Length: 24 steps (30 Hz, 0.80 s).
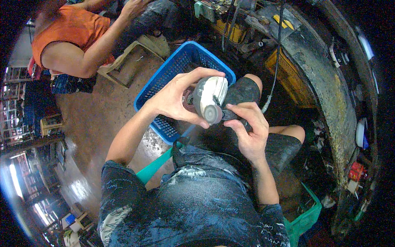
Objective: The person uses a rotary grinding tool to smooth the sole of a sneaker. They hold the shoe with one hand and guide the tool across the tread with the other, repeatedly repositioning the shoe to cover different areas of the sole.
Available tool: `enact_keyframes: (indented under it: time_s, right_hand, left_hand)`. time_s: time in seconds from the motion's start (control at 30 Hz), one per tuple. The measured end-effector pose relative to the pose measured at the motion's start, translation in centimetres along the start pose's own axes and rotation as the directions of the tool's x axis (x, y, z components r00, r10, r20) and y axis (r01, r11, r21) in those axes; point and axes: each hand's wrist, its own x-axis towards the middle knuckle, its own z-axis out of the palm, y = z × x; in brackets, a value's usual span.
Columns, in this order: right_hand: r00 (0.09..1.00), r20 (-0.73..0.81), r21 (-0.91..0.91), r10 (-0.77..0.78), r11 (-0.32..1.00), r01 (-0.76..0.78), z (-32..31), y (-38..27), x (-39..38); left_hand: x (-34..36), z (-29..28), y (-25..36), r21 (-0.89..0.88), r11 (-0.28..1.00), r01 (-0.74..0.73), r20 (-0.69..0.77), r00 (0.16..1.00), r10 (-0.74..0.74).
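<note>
My left hand is curved round a rounded white-and-grey piece, thumb below and fingers above. A reddish-brown hollow with a ring shape shows on the side toward my palm; I cannot tell what kind of part it is. Against its near end sits a small round grey disc. Closed in a pinch, my right hand grips a small dark piece next to the disc. Whether the disc belongs to that dark piece or to the white-and-grey one is unclear. Both hands are above my lap.
Beneath my left hand stands a blue perforated basket. A black cable or hose hangs down to my right hand's side. A worn bench and yellow crate line the right. Another person in orange sits at upper left.
</note>
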Motion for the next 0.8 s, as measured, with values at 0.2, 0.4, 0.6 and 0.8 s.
enact_keyframes:
  time_s: [0.2,0.4,0.6,0.8]
  right_hand:
    - [1.000,0.011,-0.016,-0.013,1.000,0.014,-0.1,-0.2,0.0]
    - [0.999,-0.044,0.000,0.009,1.000,-0.009,-0.3,-0.5,0.1]
    - [0.992,-0.093,-0.015,0.089,0.996,-0.090,-1.7,-0.3,-0.4]
    - [0.988,-0.085,-0.026,0.132,0.991,-0.134,-2.2,0.9,-1.9]
  left_hand:
    - [0.0,0.1,0.1,-0.002,1.000,0.005,0.002,1.000,-0.005]
    - [-0.1,0.0,-0.2,0.009,0.999,0.032,0.062,0.998,-0.033]
    - [-1.1,0.4,-0.6,-0.608,0.754,0.249,0.033,0.957,-0.289]
    - [-2.0,2.0,-2.9,-0.398,0.876,0.272,0.201,0.958,-0.206]
